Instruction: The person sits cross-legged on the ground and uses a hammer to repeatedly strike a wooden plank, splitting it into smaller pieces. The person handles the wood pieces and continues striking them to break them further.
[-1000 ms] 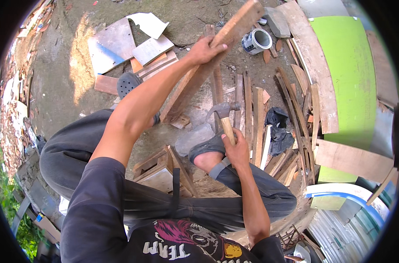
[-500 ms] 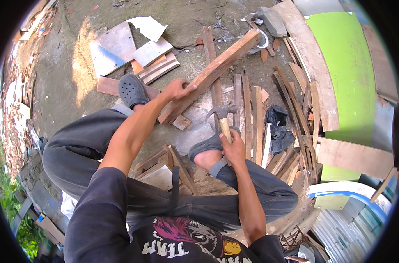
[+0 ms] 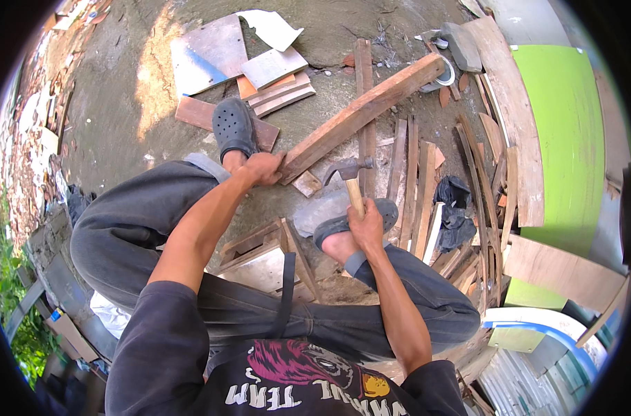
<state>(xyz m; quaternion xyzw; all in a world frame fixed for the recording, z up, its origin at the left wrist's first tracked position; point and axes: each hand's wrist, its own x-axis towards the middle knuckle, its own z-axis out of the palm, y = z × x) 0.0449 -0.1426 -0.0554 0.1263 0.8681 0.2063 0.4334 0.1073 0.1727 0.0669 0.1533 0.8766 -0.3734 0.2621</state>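
Note:
A long squared wooden beam (image 3: pixel 364 118) lies slantwise across the ground ahead of me, its far end raised to the right. At its near left end is my left hand (image 3: pixel 263 168), fingers closed against the wood; the fingertips are partly hidden. My right hand (image 3: pixel 366 220) grips the pale wooden handle of a claw hammer (image 3: pixel 353 186), head up, above my right clog (image 3: pixel 381 215). Just below the beam's near end sits a small wood block (image 3: pixel 307 184), beside a grey stone slab (image 3: pixel 315 215). My left clog (image 3: pixel 233 128) stands beyond the left hand.
Loose boards (image 3: pixel 211 52) lie at the far left. Narrow wood strips (image 3: pixel 423 201) and a black plastic bag (image 3: pixel 456 222) are on the right, before a green panel (image 3: pixel 558 132). A wooden frame (image 3: pixel 298 253) sits between my legs. A white cup (image 3: pixel 445 73) stands near the beam's far end.
My left hand has slid from partway along the beam to its near end. The right hand still holds the hammer over the right foot. The whole view has shifted slightly.

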